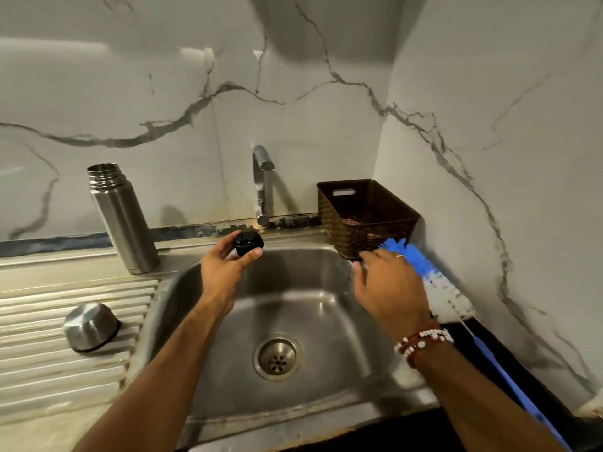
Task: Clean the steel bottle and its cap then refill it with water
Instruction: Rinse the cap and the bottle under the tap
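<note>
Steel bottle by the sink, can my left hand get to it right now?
Probably yes: the steel bottle stands upright left of the left hand, nothing between them, though that hand holds the black cap.

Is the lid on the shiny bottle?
No, the steel bottle stands open with its threaded neck bare, while the left hand holds a black cap.

The bottle (122, 220) and sink (208, 402) are finished in brushed steel, fairly dull. The black cap (248, 243) is moulded in glossy plastic, the basket (365, 216) in textured brown plastic.
</note>
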